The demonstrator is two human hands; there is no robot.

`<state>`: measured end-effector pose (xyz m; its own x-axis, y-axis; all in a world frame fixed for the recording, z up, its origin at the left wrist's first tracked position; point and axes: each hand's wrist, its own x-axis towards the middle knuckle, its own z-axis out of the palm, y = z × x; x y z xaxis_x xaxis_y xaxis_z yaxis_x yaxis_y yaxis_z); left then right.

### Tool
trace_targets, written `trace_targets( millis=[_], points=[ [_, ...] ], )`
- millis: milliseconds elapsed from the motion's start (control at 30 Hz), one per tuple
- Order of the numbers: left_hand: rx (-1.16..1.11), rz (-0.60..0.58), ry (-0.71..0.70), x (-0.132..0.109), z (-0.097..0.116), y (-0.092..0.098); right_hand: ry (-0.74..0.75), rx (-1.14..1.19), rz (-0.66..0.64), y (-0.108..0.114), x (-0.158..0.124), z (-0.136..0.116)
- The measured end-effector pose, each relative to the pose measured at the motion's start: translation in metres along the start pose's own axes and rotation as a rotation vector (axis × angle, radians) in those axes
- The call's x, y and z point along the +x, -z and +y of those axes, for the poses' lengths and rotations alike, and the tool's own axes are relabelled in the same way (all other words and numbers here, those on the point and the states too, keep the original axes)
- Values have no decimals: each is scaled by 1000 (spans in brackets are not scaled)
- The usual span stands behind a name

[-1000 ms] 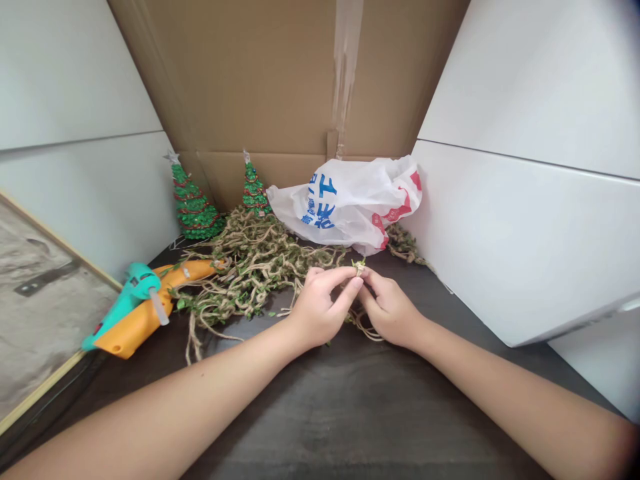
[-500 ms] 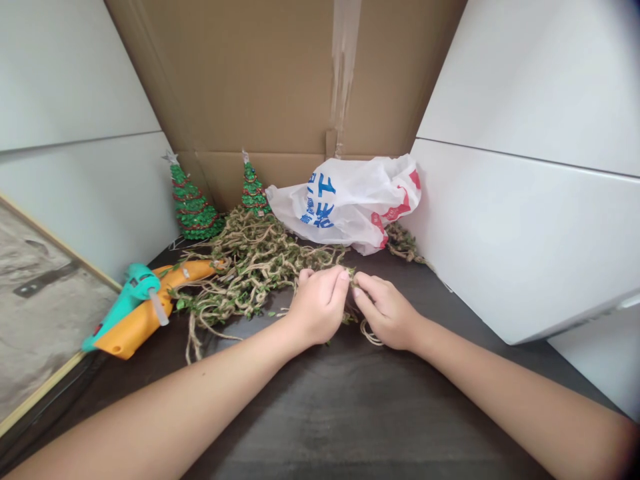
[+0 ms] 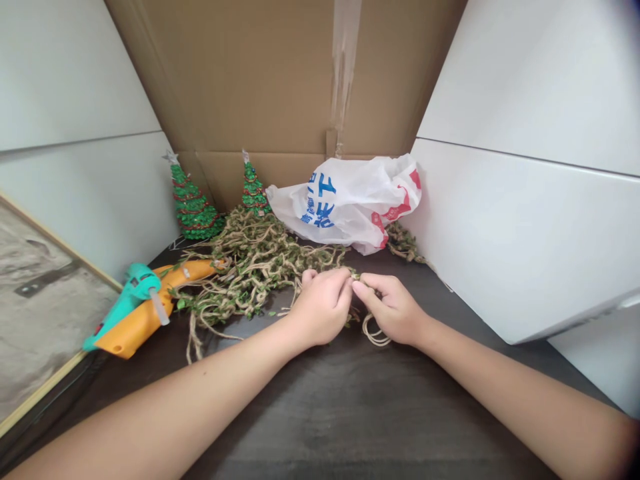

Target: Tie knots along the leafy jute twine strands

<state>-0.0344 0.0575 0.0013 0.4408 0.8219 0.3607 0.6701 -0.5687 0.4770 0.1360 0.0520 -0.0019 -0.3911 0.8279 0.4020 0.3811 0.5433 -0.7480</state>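
My left hand (image 3: 324,307) and my right hand (image 3: 393,308) meet over the dark table, both with fingers closed on a twine garland (image 3: 355,275) dotted with green leaves. Only a bit of it shows between the fingertips; the rest is hidden by the hands. Below the right fingers hangs a loop of tan twine (image 3: 374,337). Behind and left of my left hand lies a tangled heap of leafy twine garland (image 3: 260,260).
An orange and teal glue gun (image 3: 137,310) lies at left. Two small green Christmas trees (image 3: 193,207) stand behind the heap. A white plastic bag (image 3: 350,200) rests against the cardboard wall (image 3: 260,73). White panels (image 3: 510,240) flank both sides.
My right thumb has moved in against the left fingers, and both hands have shifted slightly. The twine loop under my right hand shows a little more to the right.
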Motion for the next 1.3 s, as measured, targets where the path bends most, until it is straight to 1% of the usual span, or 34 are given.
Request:
trace_targets(
  millis=[67,100,167,267,333,400,500,567,633,700,833,967,1100,1200,1300],
  points=[
    [45,8,19,0,0,0,-20,-5,32,0,-1,1],
    [63,18,34,0,-1,-1,-38,-9,67,1,-1,2],
    [78,36,62,0,-1,-1,-95,18,174,2,0,5],
    [38,49,73,1,-1,-2,-187,148,367,3,4,9],
    [-4,69,79,2,-1,-3,-205,175,423,4,7,12],
    [-27,112,99,2,-2,-3,-165,89,436,5,8,13],
    [-35,166,121,3,-3,-3,-17,-101,455,3,6,12],
    [-37,162,111,3,-3,-2,85,-191,390,2,4,9],
    [-57,148,90,3,-3,-2,125,-253,266,0,3,6],
    [-98,157,67,2,-3,-2,117,-284,193,-1,3,5],
    [-166,189,25,2,-2,-2,76,-261,221,-2,5,8],
    [-192,201,10,1,-1,-1,91,-235,187,-1,6,8],
    [-141,189,63,1,0,-1,131,-189,289,0,4,3],
    [-77,146,79,1,0,0,153,-183,329,1,4,3],
    [-96,40,-23,0,1,3,107,-197,343,1,4,6]
  ],
)
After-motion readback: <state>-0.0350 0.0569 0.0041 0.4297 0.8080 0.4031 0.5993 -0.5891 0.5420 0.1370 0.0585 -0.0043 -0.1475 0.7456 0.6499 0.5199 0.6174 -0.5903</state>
